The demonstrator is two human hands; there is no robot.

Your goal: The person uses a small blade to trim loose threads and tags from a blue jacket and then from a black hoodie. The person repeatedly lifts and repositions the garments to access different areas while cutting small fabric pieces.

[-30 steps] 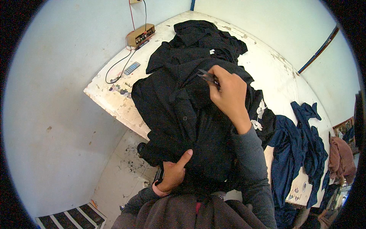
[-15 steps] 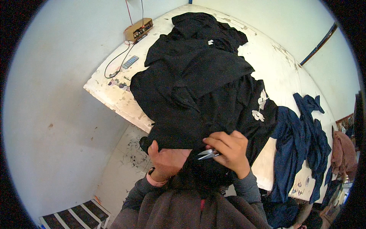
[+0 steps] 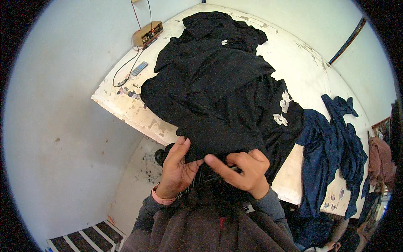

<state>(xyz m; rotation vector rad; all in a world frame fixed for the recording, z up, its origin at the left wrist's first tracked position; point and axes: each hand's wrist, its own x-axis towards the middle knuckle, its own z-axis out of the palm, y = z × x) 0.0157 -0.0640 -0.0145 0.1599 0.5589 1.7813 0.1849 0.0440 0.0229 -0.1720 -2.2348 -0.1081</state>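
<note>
A large black garment point(image 3: 210, 92) with white flower motifs lies heaped on the pale table, its near edge hanging toward me. My left hand point(image 3: 178, 170), with a pink wristband, grips that near edge between thumb and fingers. Beside it, my right hand point(image 3: 243, 172) has its index finger stretched to the cloth edge close to the left fingertips. The other right fingers are curled in, and the snips seen in this hand earlier are hidden there. Pale stripes show faintly on dark cloth below the hands.
Dark blue garments point(image 3: 321, 161) hang over the table point(image 3: 294, 170) at the right. A remote control point(image 3: 140, 68) and a corded brown box point(image 3: 147, 33) are at the far left. Another person's hand point(image 3: 333, 247) shows at lower right. A striped rack point(image 3: 86, 237) stands lower left.
My right hand has moved left toward my left hand, its index finger now extended, and the snips' blades have gone out of sight. My left hand has turned and pinches the cloth edge higher up.
</note>
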